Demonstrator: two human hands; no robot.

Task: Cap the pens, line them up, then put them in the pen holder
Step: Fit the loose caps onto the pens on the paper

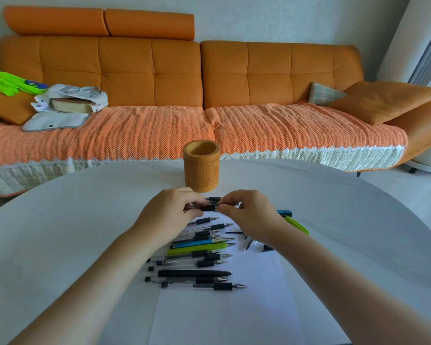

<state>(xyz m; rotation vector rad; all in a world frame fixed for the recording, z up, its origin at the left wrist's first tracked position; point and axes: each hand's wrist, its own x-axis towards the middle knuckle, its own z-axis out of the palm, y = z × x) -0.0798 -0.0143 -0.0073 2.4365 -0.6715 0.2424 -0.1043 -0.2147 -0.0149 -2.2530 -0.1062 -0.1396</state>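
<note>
Several uncapped pens (199,260) lie side by side on the white table (85,220), tips pointing right; most are clear with black grips, one is blue, one lime green. My left hand (172,210) grips a black-gripped pen (209,208) at the far end of the row. My right hand (244,212) pinches at that pen's tip end; what is between its fingers is hidden. Loose caps, among them a green one (296,224), a blue one (285,213) and a clear one (251,244), lie on the right. The bamboo pen holder (201,165) stands empty just beyond my hands.
A white sheet of paper (234,307) lies under the nearer pens. Behind the round table runs an orange sofa (209,78) with a bag (70,100) and cushions on it. The table's far edge is just behind the holder.
</note>
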